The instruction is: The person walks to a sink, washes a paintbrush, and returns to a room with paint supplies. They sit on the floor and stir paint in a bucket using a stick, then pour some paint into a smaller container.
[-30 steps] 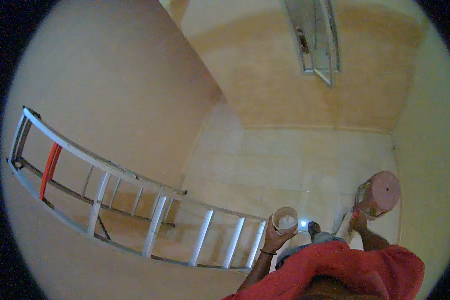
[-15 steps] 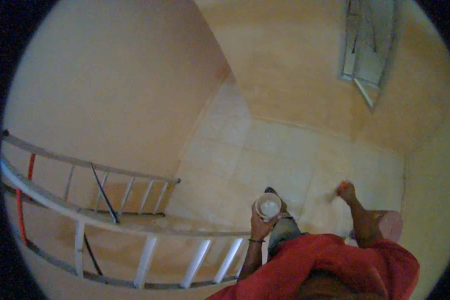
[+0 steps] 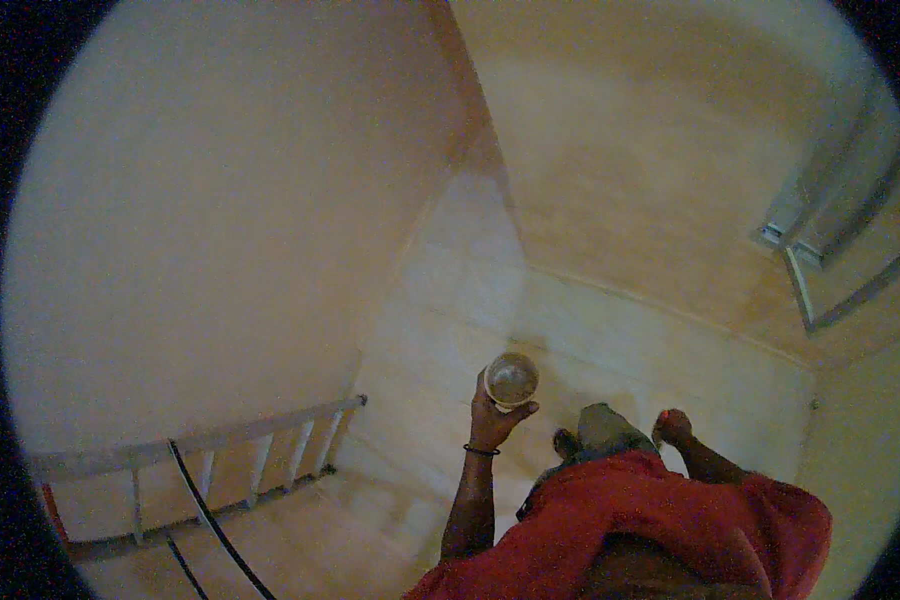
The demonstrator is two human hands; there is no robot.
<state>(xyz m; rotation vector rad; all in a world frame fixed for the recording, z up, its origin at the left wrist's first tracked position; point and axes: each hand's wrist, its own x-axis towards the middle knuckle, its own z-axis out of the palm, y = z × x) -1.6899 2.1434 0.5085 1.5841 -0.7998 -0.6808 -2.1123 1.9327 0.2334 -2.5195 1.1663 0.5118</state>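
Can read no text, label, brand, number or sign anywhere in the frame.
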